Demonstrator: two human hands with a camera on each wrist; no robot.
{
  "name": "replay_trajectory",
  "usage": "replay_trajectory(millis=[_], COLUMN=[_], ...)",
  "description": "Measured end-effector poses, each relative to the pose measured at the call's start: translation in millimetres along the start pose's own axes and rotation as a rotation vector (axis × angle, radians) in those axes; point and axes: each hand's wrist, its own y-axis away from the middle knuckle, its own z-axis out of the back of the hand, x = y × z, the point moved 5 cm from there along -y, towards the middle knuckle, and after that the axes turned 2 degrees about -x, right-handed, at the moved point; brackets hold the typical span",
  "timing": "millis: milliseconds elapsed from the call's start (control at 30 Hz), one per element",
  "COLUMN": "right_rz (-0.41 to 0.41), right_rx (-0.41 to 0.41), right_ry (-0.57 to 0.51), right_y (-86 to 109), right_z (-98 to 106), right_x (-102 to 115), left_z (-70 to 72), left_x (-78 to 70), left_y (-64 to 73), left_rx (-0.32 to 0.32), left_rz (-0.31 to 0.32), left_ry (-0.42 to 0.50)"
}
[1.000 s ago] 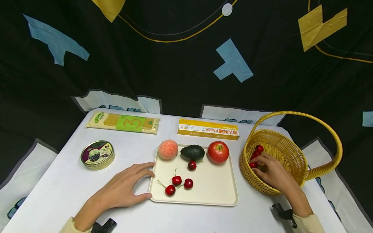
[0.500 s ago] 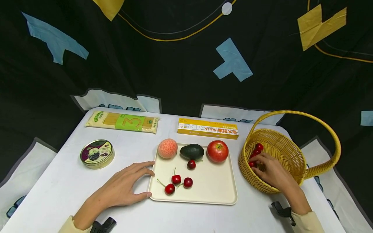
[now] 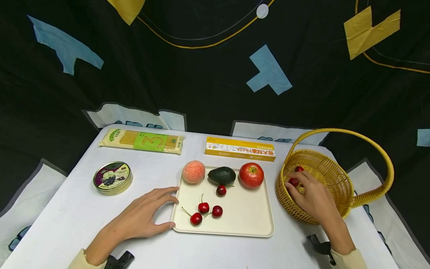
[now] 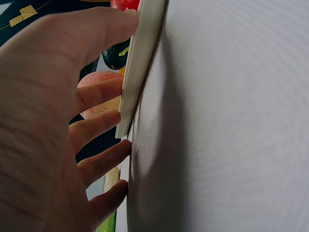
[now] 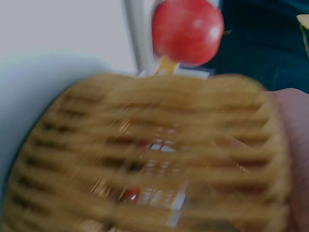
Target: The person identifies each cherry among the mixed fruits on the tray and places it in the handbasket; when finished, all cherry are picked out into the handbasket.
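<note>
My left hand (image 3: 141,215) rests at the left edge of the cream tray (image 3: 245,224), fingers spread and thumb touching its rim. In the left wrist view, the thumb and fingertips lie against the tray's side (image 4: 140,72). On the tray are several cherries (image 3: 217,212), a dark green avocado (image 3: 221,175), a red apple (image 3: 251,175) and a pinkish peach-like fruit (image 3: 193,172). Inside the yellow wicker basket (image 3: 339,175), my right hand (image 3: 315,196) pinches a cherry (image 3: 293,182) between thumb and fingers. Another cherry (image 3: 299,169) shows just beyond the fingers. The basket wall mostly hides this in the right wrist view.
Behind the tray lie a pasta box (image 3: 240,149) and a bag of noodles (image 3: 141,141). A round tin (image 3: 112,178) stands at the left. The basket's tall handle (image 3: 386,160) arches over its right side. A black curtain (image 3: 188,86) hangs behind the table.
My right hand has shifted slightly within the basket and its fingers have drawn together on a cherry. The left hand and the tray stay as they were.
</note>
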Motion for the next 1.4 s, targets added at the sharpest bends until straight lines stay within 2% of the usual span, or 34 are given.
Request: replay_trajectory(millis=[100,300,767,1100,1400], right_rz=[0.041,0.193,0.42,0.436,0.437], right_rx=[-0.038,-0.093,0.028,0.187,0.225], right_ry=[-0.014,-0.06,-0.184,-0.195,-0.206], right_y=[-2.4,-6.8,-9.6,-16.7,-22.2], right_z=[3,2,-46,-76,-91], right_x=[16,46,110,140,150], left_z=[0.2,0.1,-1.6,-0.9,-0.6], left_x=[-0.1,-0.9,0.5,0.1,-0.2], left_y=[0.7,0.2,0.3,1.0,-0.4], left_rx=[0.0,-0.005,-0.006,-0.006,-0.013], left_rz=[0.001,-0.001,-0.005,0.001,-0.011], left_ry=[0.0,-0.002,-0.007,-0.008,-0.013])
